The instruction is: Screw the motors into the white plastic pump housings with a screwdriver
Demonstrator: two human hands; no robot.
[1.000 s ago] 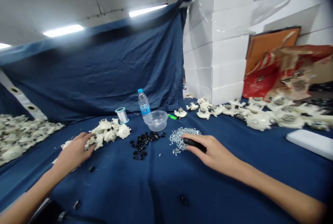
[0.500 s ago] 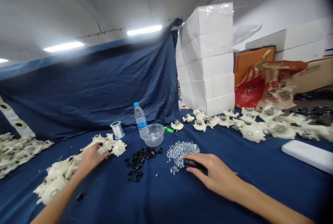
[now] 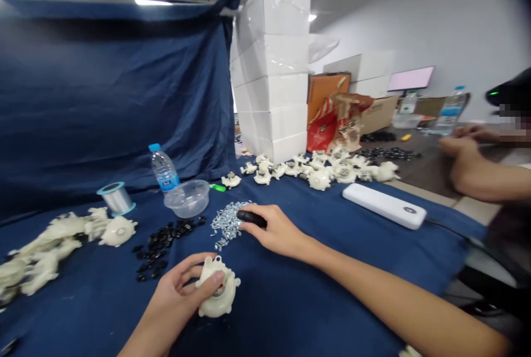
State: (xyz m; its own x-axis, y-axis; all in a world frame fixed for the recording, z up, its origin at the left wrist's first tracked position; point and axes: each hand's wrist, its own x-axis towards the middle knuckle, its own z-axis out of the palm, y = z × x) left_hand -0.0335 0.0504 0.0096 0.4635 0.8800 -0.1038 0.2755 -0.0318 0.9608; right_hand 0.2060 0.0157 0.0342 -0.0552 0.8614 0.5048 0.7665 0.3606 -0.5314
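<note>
Two bare hands over blue cloth [image 3: 290,312]. Left hand [image 3: 178,296] low and near, fingers curled around cream plastic gear housing [image 3: 218,293], thumb pressed on its top, piece held just above the cloth. Right hand [image 3: 276,231] farther out, fingers closed on black tool handle [image 3: 251,218], tip at edge of silver screw pile [image 3: 227,223]. Black small parts [image 3: 166,241] scattered left of screws. Beyond: clear plastic bowl [image 3: 187,198], water bottle [image 3: 164,167], wire spool [image 3: 116,197]. Heap of cream housings [image 3: 53,241] at far left. White flat device [image 3: 384,213] to the right. Stacked white boxes [image 3: 274,69] behind. Another person's hands [image 3: 464,149] at right edge.
</note>
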